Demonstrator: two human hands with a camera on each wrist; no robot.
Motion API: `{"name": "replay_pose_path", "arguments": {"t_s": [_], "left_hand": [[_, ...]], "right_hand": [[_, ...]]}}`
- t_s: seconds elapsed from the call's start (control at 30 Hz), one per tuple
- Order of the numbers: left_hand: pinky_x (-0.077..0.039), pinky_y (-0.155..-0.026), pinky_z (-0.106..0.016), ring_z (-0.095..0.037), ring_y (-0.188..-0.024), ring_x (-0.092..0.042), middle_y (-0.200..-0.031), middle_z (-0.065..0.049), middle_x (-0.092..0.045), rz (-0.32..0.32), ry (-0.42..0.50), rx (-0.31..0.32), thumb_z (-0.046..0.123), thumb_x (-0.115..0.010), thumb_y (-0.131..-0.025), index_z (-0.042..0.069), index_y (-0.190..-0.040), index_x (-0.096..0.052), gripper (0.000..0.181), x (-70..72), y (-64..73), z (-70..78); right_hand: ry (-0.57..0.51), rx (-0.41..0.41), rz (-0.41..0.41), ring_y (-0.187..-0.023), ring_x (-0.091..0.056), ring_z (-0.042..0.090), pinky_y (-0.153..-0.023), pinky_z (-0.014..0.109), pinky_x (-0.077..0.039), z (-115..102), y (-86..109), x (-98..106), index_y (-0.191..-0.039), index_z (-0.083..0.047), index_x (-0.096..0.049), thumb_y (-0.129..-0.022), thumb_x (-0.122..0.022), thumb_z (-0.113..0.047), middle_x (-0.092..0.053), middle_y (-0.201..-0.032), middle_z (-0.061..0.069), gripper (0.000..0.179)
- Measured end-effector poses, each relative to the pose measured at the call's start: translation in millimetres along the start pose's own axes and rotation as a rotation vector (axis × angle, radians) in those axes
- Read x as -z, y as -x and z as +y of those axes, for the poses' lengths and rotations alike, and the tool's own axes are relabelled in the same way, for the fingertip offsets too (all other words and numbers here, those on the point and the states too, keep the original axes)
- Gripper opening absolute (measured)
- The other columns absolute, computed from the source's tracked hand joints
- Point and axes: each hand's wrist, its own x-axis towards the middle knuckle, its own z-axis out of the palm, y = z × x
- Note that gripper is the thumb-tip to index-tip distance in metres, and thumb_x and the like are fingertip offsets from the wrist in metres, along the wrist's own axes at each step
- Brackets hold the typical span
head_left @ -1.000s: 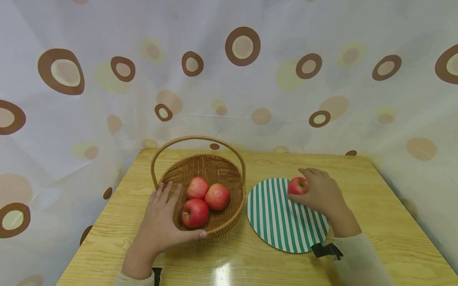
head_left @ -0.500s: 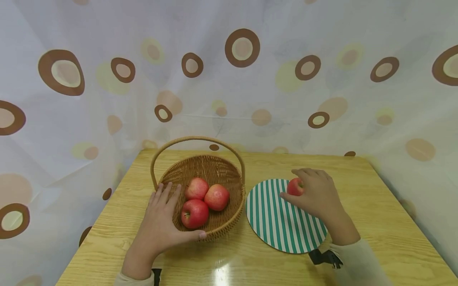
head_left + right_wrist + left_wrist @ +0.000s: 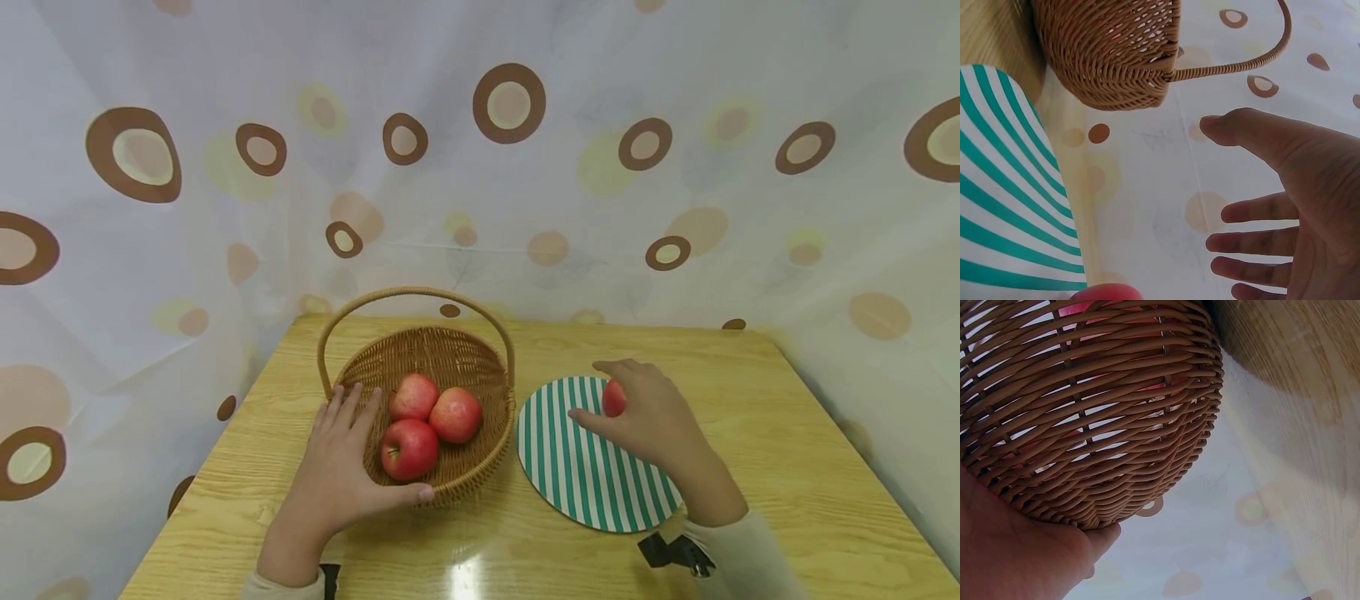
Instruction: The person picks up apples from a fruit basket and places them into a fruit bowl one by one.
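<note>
My left hand (image 3: pixel 333 483) rests on the near left rim of a wicker basket (image 3: pixel 491 462), its fingers straight and spread. In the left wrist view, the thumb lies along the rim of the basket (image 3: pixel 1147 444). Inside are three red apples: a front apple (image 3: pixel 408 450), a right apple (image 3: pixel 456 415) and a back apple (image 3: pixel 414 395). Above a green-and-white striped round mat (image 3: pixel 577 467), my right hand (image 3: pixel 651 417) is spread with nothing in its grasp. It partly hides a single apple (image 3: pixel 612 398) on the mat. The right wrist view shows this apple (image 3: pixel 1109 292) apart from the open fingers (image 3: pixel 1254 242).
Both basket and mat stand on a light wooden table (image 3: pixel 757 417). The basket's tall arched handle (image 3: pixel 412 291) rises over it. A white curtain (image 3: pixel 570 192) with brown and yellow rings hangs behind the table and at its sides.
My right hand has shifted left over the mat, its thumb moving away from the single apple and the palm covering more of it. The left hand and basket have stayed in place.
</note>
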Motion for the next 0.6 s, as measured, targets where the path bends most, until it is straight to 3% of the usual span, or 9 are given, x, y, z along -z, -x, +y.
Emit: {"name": "replay_pose_path", "arguments": {"t_s": [0.3, 0.6], "left_hand": [[-0.016, -0.129, -0.071, -0.051, -0.162, -0.017, -0.170, -0.029, -0.031, 0.000, 0.002, 0.005, 0.092, -0.077, -0.061, 0.004, -0.164, -0.039, 0.141, 1.0, 0.2, 1.6], [-0.015, -0.129, -0.070, -0.051, -0.162, -0.016, -0.170, -0.029, -0.031, 0.000, 0.004, 0.003, 0.092, -0.077, -0.061, 0.004, -0.164, -0.038, 0.141, 1.1, 0.5, 2.2]], "right_hand": [[-0.136, 0.041, 0.006, -0.135, -0.060, 0.044, -0.110, 0.066, -0.050, -10.9, 3.5, -1.4, -0.141, -0.004, -0.065, -0.092, -0.082, -0.049, -0.067, -0.143, 0.018, 0.069], [-0.297, 0.072, 0.017, -0.117, -0.068, 0.030, -0.093, 0.052, -0.060, -25.8, 6.3, -6.9, -0.137, -0.010, -0.069, -0.093, -0.083, -0.042, -0.072, -0.134, 0.007, 0.056]]}}
